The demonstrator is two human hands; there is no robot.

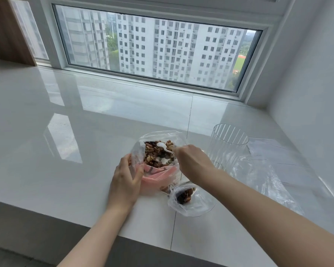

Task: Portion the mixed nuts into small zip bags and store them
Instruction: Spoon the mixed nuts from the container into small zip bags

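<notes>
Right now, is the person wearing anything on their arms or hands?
No. Both arms are bare as far up as the picture shows, with no sleeves in view. The left hand and right hand have no gloves, and no rings, watch or bracelets show. The nails visible on the left hand look short and unpainted.

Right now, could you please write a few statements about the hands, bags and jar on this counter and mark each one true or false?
1. The right hand holds a white spoon over the mixed nuts. True.
2. The left hand rests flat on the counter. False: it grips the side of the large bag.
3. The glass jar is full of nuts. False: it looks empty.
4. A small bag holding some nuts lies near the counter's front edge. True.
</notes>
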